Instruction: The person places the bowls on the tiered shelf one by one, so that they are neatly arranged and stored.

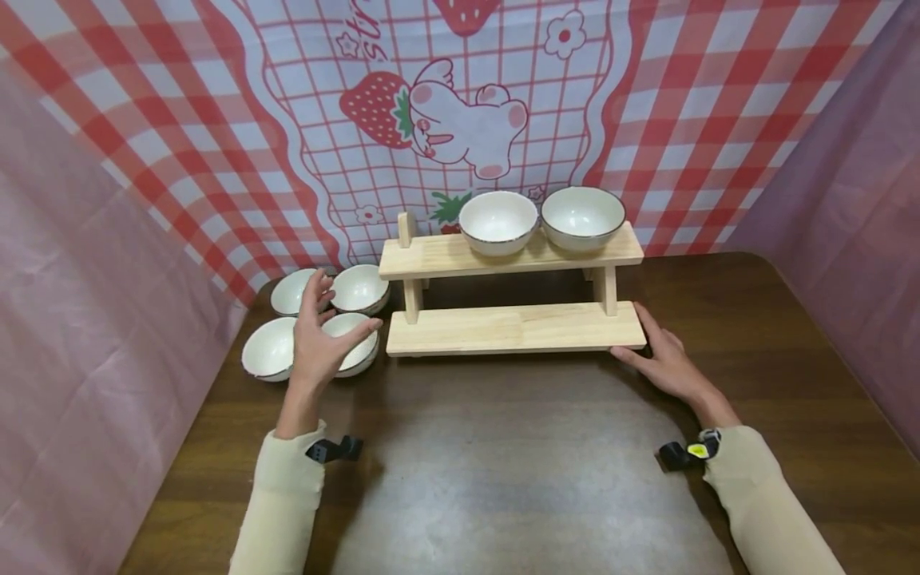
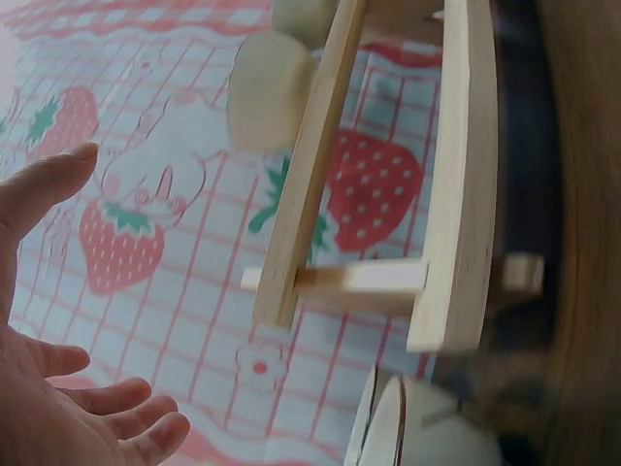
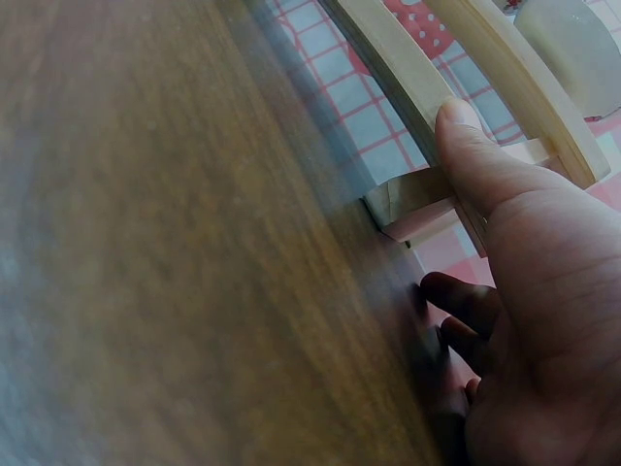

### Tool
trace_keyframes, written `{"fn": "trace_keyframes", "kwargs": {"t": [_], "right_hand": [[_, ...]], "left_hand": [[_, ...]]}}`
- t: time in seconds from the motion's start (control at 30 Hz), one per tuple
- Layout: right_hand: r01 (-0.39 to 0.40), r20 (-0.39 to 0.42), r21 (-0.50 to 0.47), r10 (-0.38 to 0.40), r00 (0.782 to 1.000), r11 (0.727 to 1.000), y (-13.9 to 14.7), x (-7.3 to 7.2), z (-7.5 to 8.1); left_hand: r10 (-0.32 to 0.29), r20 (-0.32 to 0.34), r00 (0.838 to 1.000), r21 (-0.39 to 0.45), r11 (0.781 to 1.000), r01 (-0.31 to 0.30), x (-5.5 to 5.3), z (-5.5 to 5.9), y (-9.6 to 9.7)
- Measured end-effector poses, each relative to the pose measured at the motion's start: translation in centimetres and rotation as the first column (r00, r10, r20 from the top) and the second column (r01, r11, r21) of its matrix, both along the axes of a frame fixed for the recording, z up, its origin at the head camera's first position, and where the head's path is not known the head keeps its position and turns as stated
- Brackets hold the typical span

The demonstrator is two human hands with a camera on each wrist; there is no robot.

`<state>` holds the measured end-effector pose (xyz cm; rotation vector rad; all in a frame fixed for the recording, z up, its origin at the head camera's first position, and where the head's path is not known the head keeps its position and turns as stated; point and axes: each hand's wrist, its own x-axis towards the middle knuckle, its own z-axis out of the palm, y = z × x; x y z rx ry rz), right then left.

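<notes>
Gripping the wooden shelf (image 1: 496, 329) by its lower right corner, the right hand (image 1: 664, 363) could jolt it, toppling the two bowls (image 1: 499, 220) on top; the left hand (image 1: 316, 343), spread wide, apparently touching nothing, could knock the four bowls (image 1: 268, 351) beneath.

I'm standing by what looks like a curtained recording booth: plain pink cloth (image 1: 93, 335) hangs at either side, a red-and-white checked, strawberry-printed cloth (image 1: 467, 120) behind the dark brown wooden table (image 1: 517, 455), with small black wrist-strapped cameras (image 1: 351, 448) above it.
</notes>
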<state>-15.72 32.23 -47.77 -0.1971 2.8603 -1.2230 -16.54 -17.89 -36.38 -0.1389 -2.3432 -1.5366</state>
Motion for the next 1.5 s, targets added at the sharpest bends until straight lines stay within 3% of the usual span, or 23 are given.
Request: {"fn": "trace_keyframes", "kwargs": {"t": [0.33,0.57,0.77,1.07,1.3,1.4,1.5], "right_hand": [[0.002,0.023,-0.01,-0.001,1.0,1.0,0.0,0.1,0.2],[-0.001,0.016,-0.012,0.002,1.0,1.0,0.0,0.1,0.0],[0.007,0.023,-0.011,-0.007,1.0,1.0,0.0,0.1,0.0],[0.012,0.024,-0.006,-0.011,1.0,1.0,0.1,0.1,-0.1],[0.011,0.027,-0.009,-0.01,1.0,1.0,0.0,0.1,0.0],[0.008,0.028,-0.008,-0.008,1.0,1.0,0.0,0.1,0.0],[0.005,0.028,-0.008,-0.005,1.0,1.0,-0.1,0.0,0.1]], "left_hand": [[0.106,0.04,0.994,0.03,0.994,-0.107,0.7,-0.6,-4.0],[0.215,0.07,0.974,0.025,0.976,-0.218,0.9,-0.8,-6.7],[0.269,0.095,0.958,0.023,0.962,-0.273,0.8,-1.3,-8.8],[0.304,0.141,0.942,-0.022,0.952,-0.304,0.3,-2.1,-10.6],[0.3,0.208,0.931,-0.08,0.954,-0.29,0.0,-3.0,-11.6],[0.286,0.211,0.935,-0.137,0.955,-0.262,-0.1,-3.7,-12.2],[0.254,0.177,0.951,-0.168,0.96,-0.225,-0.4,-4.3,-12.7]]}}
